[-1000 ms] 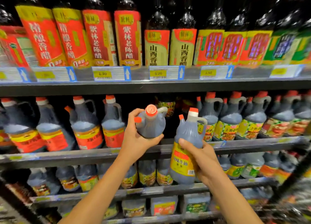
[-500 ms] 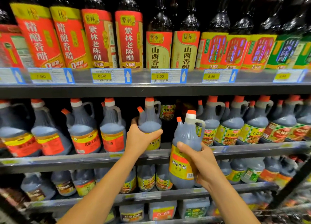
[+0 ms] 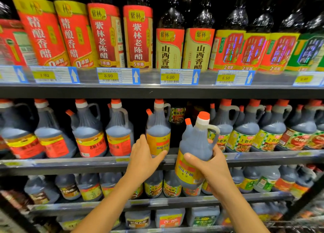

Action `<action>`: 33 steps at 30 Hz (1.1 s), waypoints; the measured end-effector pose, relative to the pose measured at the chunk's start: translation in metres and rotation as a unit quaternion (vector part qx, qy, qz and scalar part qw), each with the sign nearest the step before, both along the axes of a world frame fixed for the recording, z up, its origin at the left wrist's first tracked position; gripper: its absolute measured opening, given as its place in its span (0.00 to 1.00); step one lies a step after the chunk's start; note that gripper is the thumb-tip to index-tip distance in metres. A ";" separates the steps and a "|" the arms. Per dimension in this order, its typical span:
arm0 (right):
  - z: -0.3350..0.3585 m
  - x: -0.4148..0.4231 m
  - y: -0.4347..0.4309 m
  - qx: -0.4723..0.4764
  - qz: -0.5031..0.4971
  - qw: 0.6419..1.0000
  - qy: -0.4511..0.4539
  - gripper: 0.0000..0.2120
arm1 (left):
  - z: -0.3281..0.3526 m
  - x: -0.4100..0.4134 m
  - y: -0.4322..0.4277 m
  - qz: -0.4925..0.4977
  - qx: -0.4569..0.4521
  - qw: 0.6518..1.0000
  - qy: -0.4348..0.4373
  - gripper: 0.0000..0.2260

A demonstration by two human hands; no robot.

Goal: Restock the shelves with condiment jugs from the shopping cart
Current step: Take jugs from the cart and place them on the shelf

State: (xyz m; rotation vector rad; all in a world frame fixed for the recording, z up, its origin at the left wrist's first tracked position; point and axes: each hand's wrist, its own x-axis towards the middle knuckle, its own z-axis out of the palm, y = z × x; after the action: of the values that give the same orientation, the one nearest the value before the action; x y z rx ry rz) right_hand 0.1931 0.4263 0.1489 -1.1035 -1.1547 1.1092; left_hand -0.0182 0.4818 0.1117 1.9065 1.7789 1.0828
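Left hand (image 3: 142, 158) cupped around lower label of yellow-labelled soy sauce jug (image 3: 158, 128), upright on middle shelf (image 3: 87, 162), between red-labelled jug (image 3: 119, 133) and gap. Right hand (image 3: 213, 164) wrapped around waist of second soy sauce jug (image 3: 196, 150), thumb across front, held clear of shelf edge, tilted slightly right, orange cap up. Tall vinegar bottles (image 3: 138, 38) above, price tags (image 3: 118, 75) beneath.

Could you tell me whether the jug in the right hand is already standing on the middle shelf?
No, the right hand holds the yellow-labelled jug tilted in the air in front of the middle shelf.
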 end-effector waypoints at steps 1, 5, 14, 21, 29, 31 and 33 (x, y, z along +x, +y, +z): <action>0.003 0.001 -0.001 0.024 -0.003 1.000 -0.014 0.36 | -0.006 -0.004 -0.004 0.012 0.021 0.998 0.061 0.26; 0.019 0.004 0.003 0.118 -0.003 0.991 -0.068 0.34 | -0.017 -0.009 -0.013 0.085 0.103 0.945 0.299 0.24; 0.019 -0.002 0.038 0.182 -0.022 0.975 -0.122 0.37 | -0.046 -0.023 -0.008 0.054 0.169 0.922 0.343 0.20; 0.006 -0.010 0.060 0.150 -0.047 0.982 -0.109 0.35 | -0.045 -0.024 -0.010 0.051 0.170 0.924 0.338 0.19; 0.001 -0.011 0.084 0.038 -0.082 0.984 -0.153 0.40 | -0.045 -0.022 -0.010 0.051 0.152 0.927 0.339 0.19; 0.004 -0.010 0.090 0.016 -0.078 0.980 -0.180 0.43 | -0.044 -0.022 -0.010 0.050 0.147 0.928 0.339 0.20; 0.007 -0.009 0.094 0.000 -0.076 0.979 -0.191 0.41 | -0.043 -0.022 -0.010 0.049 0.141 0.928 0.341 0.20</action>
State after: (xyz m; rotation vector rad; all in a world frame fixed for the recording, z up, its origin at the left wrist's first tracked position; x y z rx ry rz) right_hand 0.1839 0.5202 0.1561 -1.4217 -1.3388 0.7981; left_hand -0.0404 0.4718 0.0682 2.6302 2.1706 0.7820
